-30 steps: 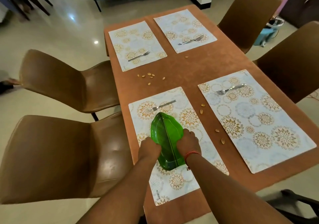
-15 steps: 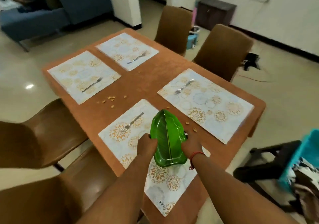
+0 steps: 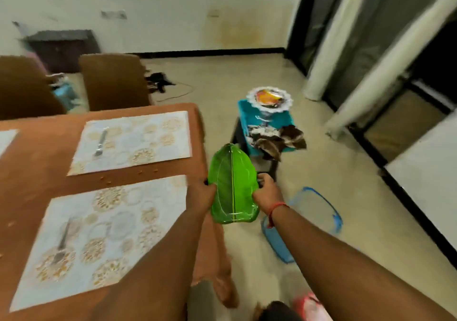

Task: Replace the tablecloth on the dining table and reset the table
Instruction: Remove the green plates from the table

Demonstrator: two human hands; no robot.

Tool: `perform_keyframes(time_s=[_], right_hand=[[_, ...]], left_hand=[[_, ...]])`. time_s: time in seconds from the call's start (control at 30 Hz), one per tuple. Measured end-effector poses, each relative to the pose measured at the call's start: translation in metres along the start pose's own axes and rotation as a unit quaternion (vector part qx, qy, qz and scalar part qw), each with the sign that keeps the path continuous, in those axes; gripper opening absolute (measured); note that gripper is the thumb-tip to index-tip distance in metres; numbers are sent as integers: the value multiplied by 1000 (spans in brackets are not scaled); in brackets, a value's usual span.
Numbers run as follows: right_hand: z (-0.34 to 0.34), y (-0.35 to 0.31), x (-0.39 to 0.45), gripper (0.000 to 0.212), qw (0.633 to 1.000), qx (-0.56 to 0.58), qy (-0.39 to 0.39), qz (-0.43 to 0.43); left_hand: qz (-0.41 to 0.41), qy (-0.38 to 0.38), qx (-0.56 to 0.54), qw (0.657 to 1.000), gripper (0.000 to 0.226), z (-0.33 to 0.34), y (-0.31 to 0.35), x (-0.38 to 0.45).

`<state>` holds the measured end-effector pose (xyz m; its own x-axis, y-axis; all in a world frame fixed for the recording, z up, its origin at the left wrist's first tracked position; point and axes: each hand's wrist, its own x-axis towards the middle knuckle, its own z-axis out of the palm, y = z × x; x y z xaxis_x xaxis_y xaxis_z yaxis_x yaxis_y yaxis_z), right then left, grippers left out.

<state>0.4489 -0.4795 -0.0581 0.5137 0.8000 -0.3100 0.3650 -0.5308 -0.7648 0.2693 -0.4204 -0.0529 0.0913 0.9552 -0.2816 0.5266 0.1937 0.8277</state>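
Both hands are holding the green leaf-shaped plate [image 3: 232,184] off the bench [image 3: 37,179] edge. The left grip [image 3: 203,198] and right grip [image 3: 266,192] are clasping its long sides, its long axis and pointed tip pointing away between them.

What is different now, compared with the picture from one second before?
The green plate has been lifted from the near placemat and carried right, past the table edge, now over the floor. The left hand and right hand still grip its sides. The forks and placemats stayed.
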Motion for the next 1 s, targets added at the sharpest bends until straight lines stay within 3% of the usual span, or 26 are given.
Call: perform_keyframes(time_s=[0.17, 0.33, 0.57, 0.77, 1.0], right_hand=[[-103, 95, -55, 47, 988, 51, 106, 103], [-173, 177, -109, 48, 965, 76, 186, 166], [-262, 304, -183, 46, 936, 144, 239, 213], [-355, 399, -239, 46, 930, 181, 235, 216], [-447, 465, -261, 44, 917, 215, 254, 221]], left_hand=[[74, -140, 55, 986, 14, 110, 41, -58], [111, -235, 84, 962, 15, 203, 55, -118], [156, -271, 138, 940, 16, 323, 74, -227], [154, -290, 149, 933, 20, 414, 87, -335], [117, -318, 131, 932, 27, 522, 103, -372]])
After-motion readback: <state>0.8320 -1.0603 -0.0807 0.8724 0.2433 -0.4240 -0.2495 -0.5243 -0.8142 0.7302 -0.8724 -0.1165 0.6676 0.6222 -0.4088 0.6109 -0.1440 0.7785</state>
